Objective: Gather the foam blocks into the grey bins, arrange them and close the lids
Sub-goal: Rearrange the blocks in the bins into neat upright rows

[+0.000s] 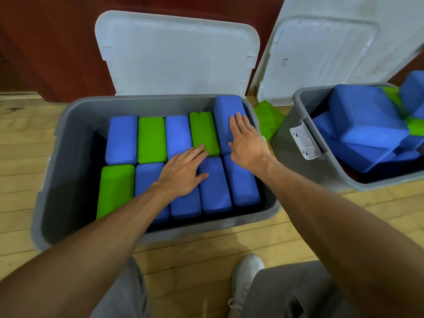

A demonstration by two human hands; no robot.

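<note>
- Grey bin (60, 161) on the floor (23, 145): two rows of foam blocks (151, 138), lid (176, 56) propped open behind.
- Far-right blue block (226, 109) sits proud.
- Right hand (245, 141) flat on it, left hand (183, 172) flat across the rows, fingers straight, gripping nothing; next, I'd press it level.

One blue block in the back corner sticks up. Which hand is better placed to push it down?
Right: the right hand lies flat on the raised blue block; the left hand rests further left.
</note>
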